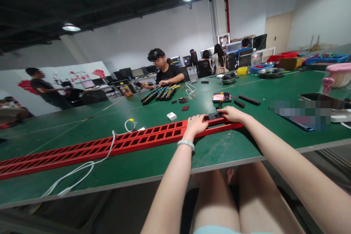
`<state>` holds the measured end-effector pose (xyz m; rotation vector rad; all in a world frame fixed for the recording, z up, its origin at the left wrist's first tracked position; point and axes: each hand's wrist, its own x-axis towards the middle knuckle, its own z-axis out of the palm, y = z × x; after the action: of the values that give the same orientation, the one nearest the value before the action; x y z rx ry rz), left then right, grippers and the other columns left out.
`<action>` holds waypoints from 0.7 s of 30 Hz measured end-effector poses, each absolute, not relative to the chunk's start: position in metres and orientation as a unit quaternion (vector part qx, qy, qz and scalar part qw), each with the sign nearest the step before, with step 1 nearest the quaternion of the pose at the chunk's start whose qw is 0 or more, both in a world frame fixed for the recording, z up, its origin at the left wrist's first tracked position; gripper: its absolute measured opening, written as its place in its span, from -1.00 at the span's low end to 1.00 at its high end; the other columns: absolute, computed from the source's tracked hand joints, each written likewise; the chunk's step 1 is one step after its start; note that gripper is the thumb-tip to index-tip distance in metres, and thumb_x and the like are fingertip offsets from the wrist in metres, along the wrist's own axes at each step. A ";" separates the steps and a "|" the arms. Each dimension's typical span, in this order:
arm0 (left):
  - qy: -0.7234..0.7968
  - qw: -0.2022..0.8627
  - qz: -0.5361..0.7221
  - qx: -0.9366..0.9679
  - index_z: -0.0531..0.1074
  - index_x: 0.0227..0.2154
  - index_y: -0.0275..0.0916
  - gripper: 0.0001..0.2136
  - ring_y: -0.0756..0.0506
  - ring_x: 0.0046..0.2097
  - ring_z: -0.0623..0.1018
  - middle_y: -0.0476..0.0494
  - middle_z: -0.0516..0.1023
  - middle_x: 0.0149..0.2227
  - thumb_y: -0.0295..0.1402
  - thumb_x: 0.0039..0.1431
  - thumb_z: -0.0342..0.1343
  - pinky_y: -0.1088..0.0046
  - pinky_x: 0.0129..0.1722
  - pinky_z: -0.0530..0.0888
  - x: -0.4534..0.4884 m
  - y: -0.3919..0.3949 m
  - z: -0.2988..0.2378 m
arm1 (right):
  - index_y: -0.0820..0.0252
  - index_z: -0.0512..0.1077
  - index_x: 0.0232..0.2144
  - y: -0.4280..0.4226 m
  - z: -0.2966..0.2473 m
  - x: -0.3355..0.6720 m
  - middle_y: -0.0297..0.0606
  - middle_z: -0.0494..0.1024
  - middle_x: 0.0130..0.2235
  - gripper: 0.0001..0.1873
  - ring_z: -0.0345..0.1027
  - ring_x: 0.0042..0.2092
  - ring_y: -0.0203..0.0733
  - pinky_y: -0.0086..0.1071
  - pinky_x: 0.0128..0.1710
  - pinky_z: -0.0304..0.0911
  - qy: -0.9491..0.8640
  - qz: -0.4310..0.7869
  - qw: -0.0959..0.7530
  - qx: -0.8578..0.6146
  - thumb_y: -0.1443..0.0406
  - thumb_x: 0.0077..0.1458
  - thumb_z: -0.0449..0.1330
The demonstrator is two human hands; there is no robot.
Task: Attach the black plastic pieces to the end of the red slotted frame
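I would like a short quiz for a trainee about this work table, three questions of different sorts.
1. True or false: both hands rest on the long red slotted rail.
2. What lies across the rail further left? A) white cable B) a blue rope C) a metal chain
3. Fill in: the left hand wears a pale ____ at the wrist.

Key: 1 true; the right hand is at a black part near the rail's end. 2 A. 3 bracelet.

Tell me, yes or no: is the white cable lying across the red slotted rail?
Yes: the white cable crosses over the red slotted rail, left of the left hand.
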<state>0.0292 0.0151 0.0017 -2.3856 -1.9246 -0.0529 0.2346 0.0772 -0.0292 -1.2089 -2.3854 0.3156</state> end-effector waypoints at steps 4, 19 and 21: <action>-0.625 0.042 -0.020 -0.779 0.20 0.06 -0.22 -0.62 -0.20 0.05 0.30 -0.22 0.24 0.07 -0.22 0.22 -0.01 0.05 0.01 0.24 0.029 0.015 0.001 | 0.29 0.32 0.03 0.080 -0.028 0.237 -0.14 0.38 0.04 -0.57 0.23 0.07 -0.11 -0.35 0.08 0.09 -0.843 0.088 0.256 -0.466 0.29 0.13 -0.03; -0.619 0.054 -0.034 -0.783 0.22 0.04 -0.21 -0.62 -0.19 0.01 0.32 -0.19 0.30 0.01 -0.18 0.21 -0.04 0.10 0.00 0.22 0.020 0.008 -0.008 | 0.25 0.32 -0.09 0.141 -0.025 0.201 -0.15 0.39 -0.08 -0.66 0.31 -0.10 -0.16 -0.14 -0.09 0.25 -0.837 0.063 0.164 -0.518 0.18 0.14 0.07; -0.625 0.053 -0.032 -0.778 0.21 0.05 -0.18 -0.61 -0.19 0.02 0.32 -0.17 0.32 0.02 -0.17 0.19 -0.05 0.14 0.01 0.20 0.019 0.007 -0.010 | 0.23 0.33 -0.11 0.148 -0.030 0.196 -0.17 0.38 -0.09 -0.71 0.31 -0.12 -0.18 -0.18 -0.12 0.27 -0.842 0.063 0.147 -0.516 0.20 0.16 0.06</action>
<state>0.0191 0.0073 -0.0102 -2.3653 -1.8992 -0.0964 0.1957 0.1481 -0.0305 -1.4846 -2.4231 0.1805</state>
